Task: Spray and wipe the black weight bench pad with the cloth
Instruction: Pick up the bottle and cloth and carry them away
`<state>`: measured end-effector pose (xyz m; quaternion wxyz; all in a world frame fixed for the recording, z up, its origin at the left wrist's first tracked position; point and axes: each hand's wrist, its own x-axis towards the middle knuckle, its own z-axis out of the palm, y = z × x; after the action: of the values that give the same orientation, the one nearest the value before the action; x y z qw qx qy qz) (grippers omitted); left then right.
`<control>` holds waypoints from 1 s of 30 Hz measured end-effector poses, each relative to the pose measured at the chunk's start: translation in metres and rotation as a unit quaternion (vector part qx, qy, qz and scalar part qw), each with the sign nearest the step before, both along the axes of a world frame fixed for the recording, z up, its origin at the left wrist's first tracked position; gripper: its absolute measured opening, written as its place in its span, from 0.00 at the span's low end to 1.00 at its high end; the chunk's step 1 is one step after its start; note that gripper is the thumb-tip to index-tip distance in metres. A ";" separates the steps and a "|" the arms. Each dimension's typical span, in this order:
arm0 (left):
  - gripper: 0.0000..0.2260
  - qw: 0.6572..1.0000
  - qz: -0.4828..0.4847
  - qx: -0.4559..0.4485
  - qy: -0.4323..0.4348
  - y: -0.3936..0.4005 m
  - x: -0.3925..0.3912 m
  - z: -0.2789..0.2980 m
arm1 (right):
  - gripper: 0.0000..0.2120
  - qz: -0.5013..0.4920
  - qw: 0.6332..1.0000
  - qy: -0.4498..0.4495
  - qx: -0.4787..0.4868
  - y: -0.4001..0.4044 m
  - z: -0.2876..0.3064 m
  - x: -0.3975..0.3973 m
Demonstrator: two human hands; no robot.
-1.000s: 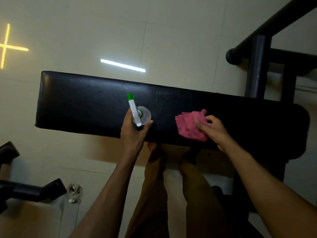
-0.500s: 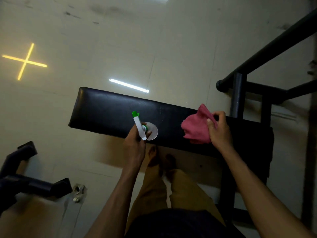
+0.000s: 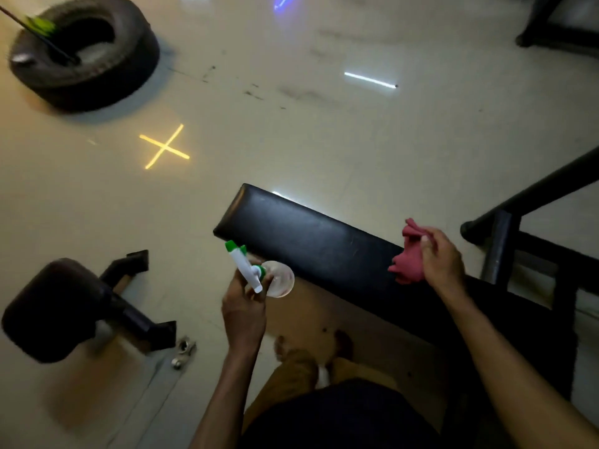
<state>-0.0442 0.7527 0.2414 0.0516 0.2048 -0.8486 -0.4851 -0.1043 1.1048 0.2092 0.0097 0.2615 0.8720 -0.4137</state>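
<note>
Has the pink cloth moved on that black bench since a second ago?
Yes. The pink cloth, bunched in the right hand, has lifted off the bench pad and shifted toward its far edge, nearer the metal frame.

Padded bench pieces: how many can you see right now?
2. The black weight bench pad runs diagonally across the middle, under the right hand holding the pink cloth. A smaller dark padded piece lies on the floor at lower left. Others may sit outside the frame.
</note>
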 end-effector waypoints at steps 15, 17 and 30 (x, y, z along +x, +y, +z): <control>0.11 0.972 0.227 -0.047 0.029 -0.261 0.112 0.052 | 0.12 0.395 0.906 0.073 -0.136 -0.425 0.069 -0.013; 0.11 0.962 0.268 -0.057 0.015 -0.305 0.136 0.055 | 0.12 0.432 0.886 0.054 -0.158 -0.488 0.078 -0.003; 0.14 0.904 0.422 -0.063 0.009 -0.555 0.163 0.033 | 0.13 0.569 0.809 0.027 -0.145 -0.798 0.058 -0.015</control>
<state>0.1189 0.1980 0.2746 0.2718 0.5363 -0.7106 -0.3654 -0.1192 0.3066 0.2667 0.2574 -0.2975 0.7946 -0.4624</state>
